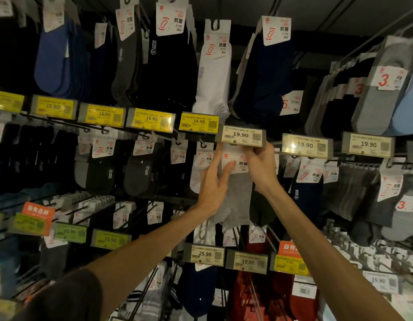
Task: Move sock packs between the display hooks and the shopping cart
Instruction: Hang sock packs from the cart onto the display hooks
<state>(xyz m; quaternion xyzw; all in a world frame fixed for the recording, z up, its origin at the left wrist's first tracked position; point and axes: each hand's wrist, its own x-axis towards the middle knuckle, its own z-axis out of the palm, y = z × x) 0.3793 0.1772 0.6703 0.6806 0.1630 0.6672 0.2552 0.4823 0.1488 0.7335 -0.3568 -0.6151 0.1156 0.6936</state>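
Note:
A grey sock pack [235,198] with a white header card [240,162] hangs just below the 19.90 price tag [242,136] in the middle row of the display. My right hand [261,166] pinches the top right of the card, right under the tag. With straight fingers, my left hand [213,184] lies against the card's left side. The hook behind the tag is hidden. No shopping cart is in view.
Rows of hooks carry black, white, blue and grey sock packs on all sides. A white pack [198,172] hangs just left of my hands and a navy one [305,193] to the right. Wire hooks [251,295] jut out over red packs below.

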